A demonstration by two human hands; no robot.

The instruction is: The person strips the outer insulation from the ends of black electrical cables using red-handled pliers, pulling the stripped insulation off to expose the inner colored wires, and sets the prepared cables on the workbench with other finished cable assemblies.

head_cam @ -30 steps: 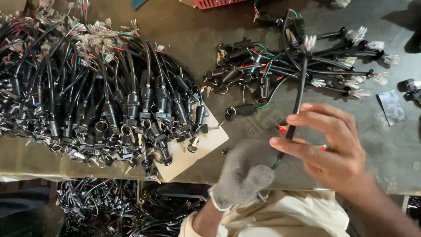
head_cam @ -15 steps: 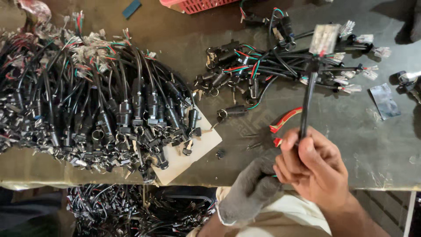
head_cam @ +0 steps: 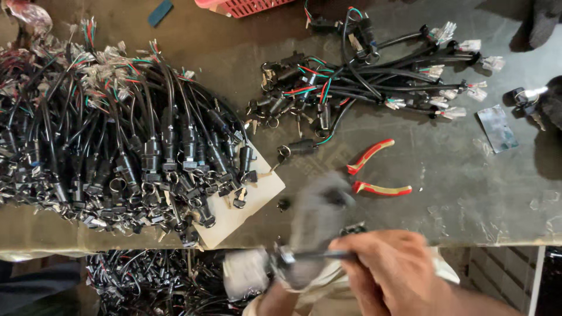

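Down at the near edge of the grey worktable [head_cam: 468, 193], a person's two hands work one black cable [head_cam: 322, 255]. The bare right hand [head_cam: 392, 272] has its fingers closed around the cable's near end, just below the table edge. The left hand [head_cam: 316, 222], in a grey knit glove, is blurred with motion; it lies over the cable's other end, and whether its fingers are clamped on it cannot be told. Just beyond the gloved hand, on the table, lie red-handled pliers [head_cam: 374, 172] with their handles spread. Farther back from the pliers sits a loose bunch of cables [head_cam: 363, 82] with white plugs and red and green wires. Left of the pliers, a much larger heap of black cables [head_cam: 117, 129] spills over a white card [head_cam: 252, 202]. A red basket [head_cam: 246, 7] shows at the table's far edge.
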